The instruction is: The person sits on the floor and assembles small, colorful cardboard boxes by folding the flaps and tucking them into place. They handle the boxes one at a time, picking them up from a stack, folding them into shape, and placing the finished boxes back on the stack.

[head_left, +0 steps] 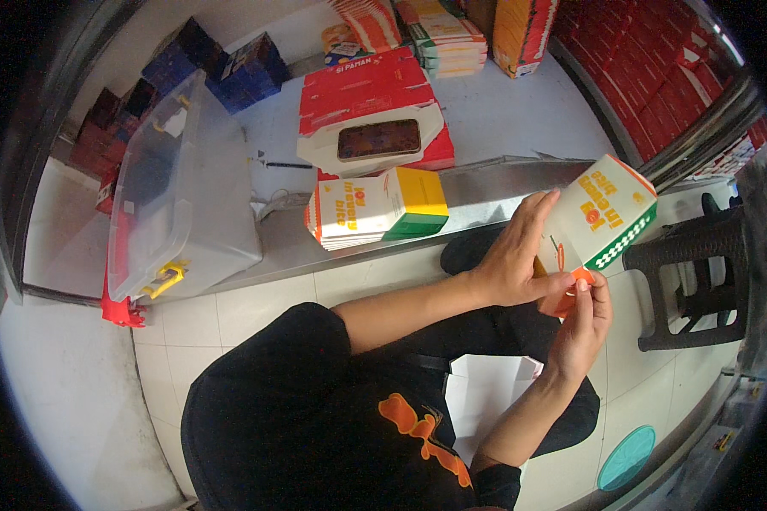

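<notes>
Up at the right I hold a white, orange and green folding carton, tilted, with its lower end toward me. My left hand grips its left side, the thumb pressed across the lower end. At that same end, the closed fingers of my right hand pinch an orange flap. A white sheet of carton board lies on my lap, partly under my right forearm. Left of my hands, a stack of flattened cartons in the same colours rests on the table's front edge.
A phone lies on a white flap of a red box. To the left stands a clear plastic bin with yellow clasps. Behind are blue boxes and more carton stacks. A dark stool stands at the right, near a turquoise disc.
</notes>
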The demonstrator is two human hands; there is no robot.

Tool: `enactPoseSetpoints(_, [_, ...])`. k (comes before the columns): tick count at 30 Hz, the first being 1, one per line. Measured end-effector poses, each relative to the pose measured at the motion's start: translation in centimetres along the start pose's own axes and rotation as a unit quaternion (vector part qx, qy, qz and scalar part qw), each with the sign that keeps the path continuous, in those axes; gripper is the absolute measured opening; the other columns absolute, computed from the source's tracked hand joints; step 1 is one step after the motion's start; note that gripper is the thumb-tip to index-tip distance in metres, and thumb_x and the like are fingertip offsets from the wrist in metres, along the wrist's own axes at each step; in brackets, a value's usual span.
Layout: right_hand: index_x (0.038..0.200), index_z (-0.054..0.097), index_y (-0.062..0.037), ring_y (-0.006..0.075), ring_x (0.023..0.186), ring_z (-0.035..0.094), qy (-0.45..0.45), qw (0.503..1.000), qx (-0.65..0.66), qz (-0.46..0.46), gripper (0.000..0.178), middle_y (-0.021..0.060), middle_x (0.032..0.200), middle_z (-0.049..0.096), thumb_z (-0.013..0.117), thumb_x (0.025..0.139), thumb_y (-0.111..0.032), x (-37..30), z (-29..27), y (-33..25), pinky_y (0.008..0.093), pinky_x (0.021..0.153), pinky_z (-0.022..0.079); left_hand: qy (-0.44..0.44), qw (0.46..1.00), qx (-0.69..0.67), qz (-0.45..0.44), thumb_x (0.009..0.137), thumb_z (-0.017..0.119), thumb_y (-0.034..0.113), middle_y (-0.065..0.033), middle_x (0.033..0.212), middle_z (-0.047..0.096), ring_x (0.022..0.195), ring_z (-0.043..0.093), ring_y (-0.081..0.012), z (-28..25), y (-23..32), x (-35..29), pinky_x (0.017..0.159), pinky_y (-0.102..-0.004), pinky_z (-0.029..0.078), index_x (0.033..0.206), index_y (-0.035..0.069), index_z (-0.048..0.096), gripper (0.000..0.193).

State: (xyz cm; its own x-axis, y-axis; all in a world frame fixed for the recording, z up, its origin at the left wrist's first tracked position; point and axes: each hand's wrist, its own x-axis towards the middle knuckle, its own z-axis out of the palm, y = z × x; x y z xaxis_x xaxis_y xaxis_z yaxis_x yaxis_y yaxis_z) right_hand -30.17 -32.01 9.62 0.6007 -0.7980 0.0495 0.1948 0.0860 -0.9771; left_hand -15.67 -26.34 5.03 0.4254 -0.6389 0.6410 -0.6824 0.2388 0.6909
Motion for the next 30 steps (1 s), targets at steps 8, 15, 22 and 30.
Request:
enactPoseSetpoints(8, [0.117, 0.062, 0.0024, 0.0211, 0.11, 0.058, 0.079, 0.981, -0.141, -0.105, 0.033, 0.0129, 0.113, 0.063, 0.068, 0.086, -0.006, 0.2, 1.5, 1.2, 0.034, 0.095, 0.048, -0.022, 0.989, -0.03, -0.143, 0.091, 0.064, 0.035, -0.0354, 0.142, 0.031, 0.134, 0.034, -0.0469, 0.4, 0.1, -0.1, 0.112, -0.048, 0.029, 0.146, -0.012, 0.014, 0.088])
enactPoseSetpoints(15, [0.1, 0.072, -0.0056, 0.0279, 0.102, 0.057, 0.06, 0.935, -0.311, -0.158, 0.015, 0.0114, 0.096, 0.068, 0.067, 0.086, -0.006, 0.7, -0.2, 0.5, 0.039, 0.091, 0.044, -0.037, 0.965, 0.226, 0.123, 0.085, 0.068, 0.023, -0.0208, 0.143, 0.04, 0.139, 0.028, -0.0427, -1.9, 2.7, 1.9, 0.112, -0.0633, 0.017, 0.12, 0.014, 0.063, 0.037])
enactPoseSetpoints(22, [0.101, 0.069, -0.0087, 0.0337, 0.112, 0.052, 0.195, 0.855, -0.389, -0.281, 0.018, 0.0136, 0.113, 0.062, 0.065, 0.084, -0.01, 1.1, 0.7, 1.1, 0.0472, 0.103, 0.033, -0.052, 0.979, 0.19, 0.054, 0.086, 0.064, 0.016, -0.0156, 0.136, 0.045, 0.139, 0.027, -0.0391, -1.3, 4.5, 2.4, 0.111, -0.064, 0.012, 0.086, 0.008, 0.064, 0.008])
enactPoseSetpoints(30, [0.106, 0.065, -0.0047, 0.0331, 0.111, 0.054, 0.174, 0.831, -0.413, -0.331, 0.024, 0.0137, 0.115, 0.059, 0.065, 0.082, -0.009, 1.6, 0.9, 2.1, 0.0499, 0.102, 0.036, 0.003, 0.995, 0.027, -0.093, 0.086, 0.066, 0.012, -0.0151, 0.126, 0.05, 0.124, 0.042, -0.0333, -0.1, 4.0, 1.4, 0.108, -0.0447, 0.029, 0.089, 0.002, 0.064, 0.01])
